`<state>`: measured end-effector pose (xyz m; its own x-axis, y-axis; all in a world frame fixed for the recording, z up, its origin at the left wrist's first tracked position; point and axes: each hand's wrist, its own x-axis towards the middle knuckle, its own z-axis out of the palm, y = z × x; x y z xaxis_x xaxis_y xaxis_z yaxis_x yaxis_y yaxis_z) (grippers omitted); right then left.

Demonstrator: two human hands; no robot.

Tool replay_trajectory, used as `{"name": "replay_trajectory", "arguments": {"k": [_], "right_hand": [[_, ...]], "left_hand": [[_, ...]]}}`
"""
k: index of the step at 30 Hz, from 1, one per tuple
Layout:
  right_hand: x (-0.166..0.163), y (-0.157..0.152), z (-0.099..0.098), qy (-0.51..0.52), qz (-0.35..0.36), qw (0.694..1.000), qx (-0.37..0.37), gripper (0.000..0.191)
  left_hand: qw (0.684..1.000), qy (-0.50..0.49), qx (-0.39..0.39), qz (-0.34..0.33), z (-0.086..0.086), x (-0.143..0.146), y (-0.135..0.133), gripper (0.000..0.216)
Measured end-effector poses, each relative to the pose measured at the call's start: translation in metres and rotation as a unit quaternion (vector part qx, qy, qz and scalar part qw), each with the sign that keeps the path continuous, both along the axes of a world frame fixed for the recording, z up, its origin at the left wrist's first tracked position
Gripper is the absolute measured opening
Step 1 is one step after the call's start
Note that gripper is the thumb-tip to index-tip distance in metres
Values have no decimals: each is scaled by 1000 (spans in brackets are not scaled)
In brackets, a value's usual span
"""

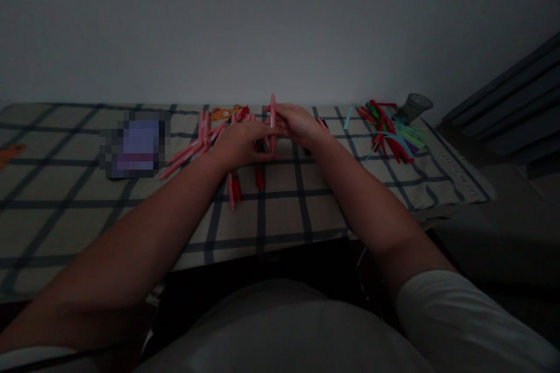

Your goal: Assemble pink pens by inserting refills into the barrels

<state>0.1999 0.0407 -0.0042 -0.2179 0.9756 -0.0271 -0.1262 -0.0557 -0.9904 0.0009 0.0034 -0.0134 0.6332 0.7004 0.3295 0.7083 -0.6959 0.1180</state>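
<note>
While a pale grey wall (pixel 262 29) fills the whole back of the scene, up front it's all about the table (pixel 282 227), spread with a checked cloth (pixel 70 215) of dark lines on a light ground! Off to the far right, a dark slatted panel (pixel 511 105) slants into view. And look at that scatter of pink pens (pixel 204 128), fanned out beside and beneath the left hand (pixel 238 143), a few poking toward the near edge along with slim red pieces (pixel 237 187)! Over on the right, a tangled bunch of coloured strips (pixel 385 131), red, green and pale blue among them; left, a pixel-masked item (pixel 139 145) lies well apart from the pens. Now the hands, meeting in the middle! The right hand (pixel 301 122) has its fingers closed round the upper part of one upright pink pen (pixel 273 119), held above the cloth between both hands. The left grip? Finger and thumb stand part-way apart, tips at the lower length; whether they pinch it, I can't tell! Just behind the strips, a grey cup (pixel 413 106), and beyond the left hand, a little orange bear figure (pixel 222 113).
</note>
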Motion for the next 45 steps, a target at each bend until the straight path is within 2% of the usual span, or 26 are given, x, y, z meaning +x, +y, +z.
{"name": "replay_trajectory", "arguments": {"k": [7, 12, 15, 18, 24, 29, 38, 45], "right_hand": [[21, 6, 13, -25, -10, 1000, 5, 19], [37, 9, 24, -57, -69, 996, 14, 22], [48, 10, 27, -128, -86, 988, 24, 28], [58, 10, 29, -206, -113, 970, 53, 32], [76, 14, 30, -369, -132, 915, 93, 11], [82, 22, 25, -463, -139, 869, 109, 29], [76, 14, 26, -523, -123, 836, 113, 31], [75, 16, 21, -547, -125, 819, 120, 49]], "left_hand": [[1000, 0, 7, -11, -6, -2, 5, 71], [999, -26, 27, -16, -12, -4, 9, 62], [999, -35, 25, -20, -13, -4, 10, 59], [999, -43, 15, -27, -12, -3, 9, 58], [997, -58, 1, -44, -11, -4, 11, 57], [998, -55, 0, -32, -14, -4, 13, 55], [998, -48, -16, -23, -11, -3, 10, 52], [997, -61, -13, -40, -15, -4, 15, 55]]}}
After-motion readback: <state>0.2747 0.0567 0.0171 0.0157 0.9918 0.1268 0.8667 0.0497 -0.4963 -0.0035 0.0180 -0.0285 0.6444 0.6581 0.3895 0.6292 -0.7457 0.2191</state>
